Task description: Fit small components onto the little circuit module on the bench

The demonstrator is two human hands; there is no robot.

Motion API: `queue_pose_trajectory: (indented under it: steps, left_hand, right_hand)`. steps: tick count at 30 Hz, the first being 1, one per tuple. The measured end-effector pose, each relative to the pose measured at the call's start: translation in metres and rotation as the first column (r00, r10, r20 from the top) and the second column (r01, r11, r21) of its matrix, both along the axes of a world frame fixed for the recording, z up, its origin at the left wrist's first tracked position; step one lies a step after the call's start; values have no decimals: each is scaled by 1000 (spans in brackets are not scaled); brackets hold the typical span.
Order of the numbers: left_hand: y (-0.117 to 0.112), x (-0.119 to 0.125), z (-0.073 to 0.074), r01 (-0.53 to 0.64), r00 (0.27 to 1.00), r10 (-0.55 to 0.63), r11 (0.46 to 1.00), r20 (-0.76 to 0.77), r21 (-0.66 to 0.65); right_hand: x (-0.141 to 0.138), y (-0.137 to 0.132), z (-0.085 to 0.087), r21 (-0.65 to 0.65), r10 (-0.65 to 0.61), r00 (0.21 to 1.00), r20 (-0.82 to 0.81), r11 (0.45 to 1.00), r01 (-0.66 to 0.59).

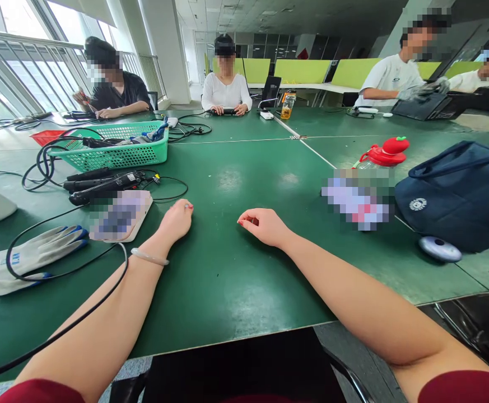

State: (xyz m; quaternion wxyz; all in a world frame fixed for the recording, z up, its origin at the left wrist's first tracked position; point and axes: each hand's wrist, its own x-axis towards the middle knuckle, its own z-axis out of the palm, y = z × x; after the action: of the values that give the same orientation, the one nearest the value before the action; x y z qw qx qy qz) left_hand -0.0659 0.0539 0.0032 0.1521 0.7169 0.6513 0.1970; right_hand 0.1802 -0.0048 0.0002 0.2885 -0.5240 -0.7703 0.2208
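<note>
A: Left hand (pixel 178 219)?
B: Resting on the counter (pixel 236 296), back of the hand to the camera. Finger closure, and whether it holds anything: cannot tell. Pale bracelet (pixel 149 257) at the wrist.
A: Right hand (pixel 265 225)?
B: On the counter, well apart from the left. Fingers curled in, gap to the thumb narrow, no object seen in it.
A: Nearest item?
B: A phone (pixel 122 218), screen blurred, lying just beside the left hand on its outer side. Black cable (pixel 7 261) loops over a white-and-blue glove (pixel 38 254) and crosses the left forearm.
A: Further out, left?
B: Black handheld devices (pixel 105 187), then a green basket (pixel 122 159) with cables and mixed items.
A: Right?
B: A blurred pale item, unidentified; a red-lidded bottle (pixel 382 154) behind it; then a dark blue bag (pixel 458 196).
A: Far side?
B: Four people seated around, one in black, three in white.
</note>
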Motion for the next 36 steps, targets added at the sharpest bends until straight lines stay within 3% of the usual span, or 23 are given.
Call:
queue_pose_trajectory:
  steps: [2, 4, 7, 11, 16, 20, 25, 27, 32, 34, 36]
  left_hand:
    - [-13, 16, 1, 207, 969, -203, 978, 140, -17]
    - [-28, 31, 3, 398, 884, -378, 917, 275, -20]
    - [-43, 44, 8, 526, 795, -487, 851, 361, -9]
    - [-47, 43, 10, 521, 791, -473, 853, 389, -21]
    - [-47, 43, 6, 631, 702, -543, 774, 461, -51]
    - [-47, 46, 4, 636, 669, -536, 772, 514, -23]
    - [-46, 48, 4, 643, 457, -310, 763, 834, -69]
    - [-45, 49, 6, 605, 479, -293, 793, 827, -69]
    - [-40, 48, 8, 394, 738, -296, 919, 607, -31]
    - [-39, 47, 8, 339, 779, -259, 940, 572, -36]
    - [-39, 47, 6, 327, 775, -247, 944, 581, -35]
  right_hand:
    - [-1, 2, -2, 2, 13, 1000, 25, 1000, -13]
    - [-1, 4, -4, -10, -21, 998, 52, 1000, 21]
    - [-1, 6, -5, -69, -114, 992, 63, 991, 118]
    - [-2, 6, -4, -101, -114, 991, 63, 988, 120]
    - [-4, 6, -3, -87, -71, 992, 106, 993, 80]
    - [-4, 5, -2, -50, -14, 990, 140, 999, 21]
    - [-6, 3, -1, -29, 25, 985, 170, 999, -20]
    - [-7, 2, -2, -23, 28, 985, 171, 999, -24]
    - [-8, 1, -2, 78, -82, 995, 52, 994, 78]
    - [-7, 0, -1, 43, -130, 989, -75, 990, 133]
    - [-8, -1, 0, -45, -154, 963, -223, 988, 147]
